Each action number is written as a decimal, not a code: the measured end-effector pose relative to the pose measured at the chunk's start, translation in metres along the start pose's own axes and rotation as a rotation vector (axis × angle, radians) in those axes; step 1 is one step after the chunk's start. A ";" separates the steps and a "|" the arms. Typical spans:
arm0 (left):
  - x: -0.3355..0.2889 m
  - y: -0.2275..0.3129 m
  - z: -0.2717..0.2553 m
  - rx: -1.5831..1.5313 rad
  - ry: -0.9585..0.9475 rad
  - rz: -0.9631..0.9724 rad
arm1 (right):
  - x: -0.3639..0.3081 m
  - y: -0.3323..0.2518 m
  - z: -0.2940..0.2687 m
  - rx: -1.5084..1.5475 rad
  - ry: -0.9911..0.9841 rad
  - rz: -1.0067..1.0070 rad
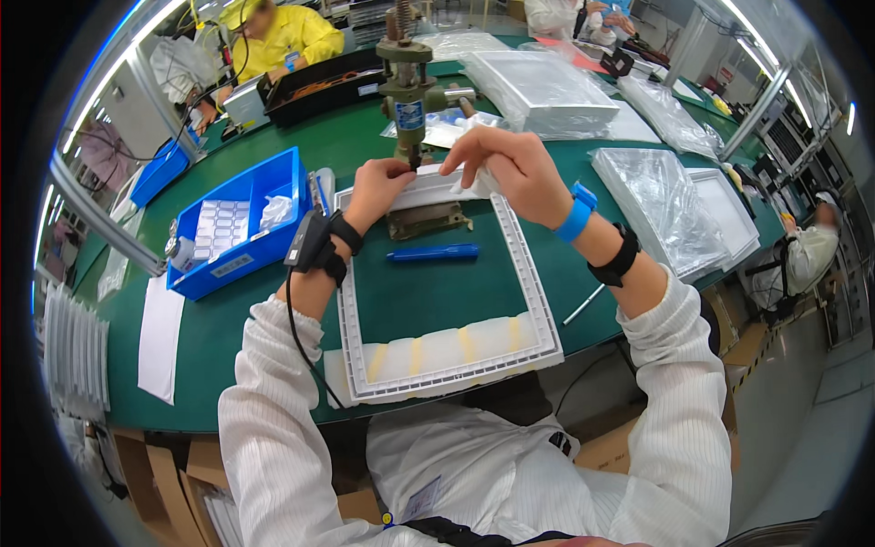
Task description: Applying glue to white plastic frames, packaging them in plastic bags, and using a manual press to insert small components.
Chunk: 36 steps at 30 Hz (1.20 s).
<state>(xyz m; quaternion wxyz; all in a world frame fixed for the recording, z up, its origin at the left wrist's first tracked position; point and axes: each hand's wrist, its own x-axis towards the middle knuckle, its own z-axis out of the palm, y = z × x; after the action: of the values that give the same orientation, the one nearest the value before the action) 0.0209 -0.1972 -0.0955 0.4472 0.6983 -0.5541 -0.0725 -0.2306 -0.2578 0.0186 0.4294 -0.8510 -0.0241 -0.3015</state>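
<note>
A white rectangular plastic frame (540,301) lies on the green table, its far side on the base of an olive-green bench press (407,87). Its near side rests on a pale foam strip (437,351) with yellow bands. At the far side, my left hand (378,190) has its fingertips pinched beside the press's lower tip; what they hold, if anything, is too small to make out. My right hand (515,173) is bent over the frame's far right corner, fingers curled, with something white beneath them. A blue marker pen (433,253) lies inside the frame.
A blue divided bin (241,260) with white parts stands at left, beside a white sheet (159,337). Plastic-wrapped white panels (656,205) lie at right, near a thin silver rod (583,305). Behind are a black tray (324,87) and a person in yellow (292,41).
</note>
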 end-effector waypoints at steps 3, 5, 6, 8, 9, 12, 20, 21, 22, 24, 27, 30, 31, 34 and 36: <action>0.001 0.002 0.002 -0.038 -0.021 -0.059 | 0.012 -0.012 -0.007 0.069 0.047 0.038; 0.002 0.005 0.004 -0.040 -0.011 -0.052 | 0.013 -0.014 -0.010 0.076 0.052 0.071; 0.002 0.005 0.004 -0.042 0.005 -0.050 | 0.014 -0.014 -0.009 0.075 0.055 0.071; 0.001 0.005 0.003 -0.038 -0.007 -0.055 | 0.014 -0.014 -0.009 0.053 0.054 0.081; 0.001 0.006 0.003 -0.035 -0.017 -0.062 | 0.014 -0.014 -0.009 0.053 0.055 0.081; 0.001 0.006 0.003 -0.041 -0.017 -0.070 | 0.015 -0.016 -0.010 0.062 0.064 0.083; 0.000 0.000 -0.003 0.008 0.010 -0.020 | 0.042 -0.016 -0.021 0.184 0.071 0.084; -0.003 -0.003 -0.006 0.044 0.017 0.015 | 0.047 -0.017 -0.023 0.236 0.070 0.064; 0.002 -0.003 -0.004 0.070 0.012 0.038 | 0.053 -0.020 -0.030 0.246 0.087 0.046; 0.006 -0.005 0.000 0.043 0.019 0.003 | 0.062 -0.024 -0.037 0.108 0.083 0.043; 0.008 0.005 0.003 0.046 -0.003 0.022 | 0.065 -0.028 -0.049 0.245 0.126 0.143; 0.003 0.003 -0.002 0.041 -0.006 0.010 | 0.066 -0.026 -0.042 0.249 0.140 0.121; 0.002 0.002 -0.003 0.026 -0.003 0.016 | 0.066 -0.025 -0.041 0.261 0.134 0.116; 0.001 0.002 -0.002 0.032 0.008 0.021 | 0.057 -0.020 -0.043 0.197 0.103 0.165; 0.001 0.003 -0.002 0.017 0.011 0.026 | 0.050 -0.016 -0.040 0.128 0.084 0.096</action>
<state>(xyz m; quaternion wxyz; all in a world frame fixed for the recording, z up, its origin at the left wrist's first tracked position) 0.0201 -0.1968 -0.0924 0.4451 0.6952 -0.5614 -0.0580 -0.2139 -0.2880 0.0748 0.4976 -0.8085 0.0153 -0.3138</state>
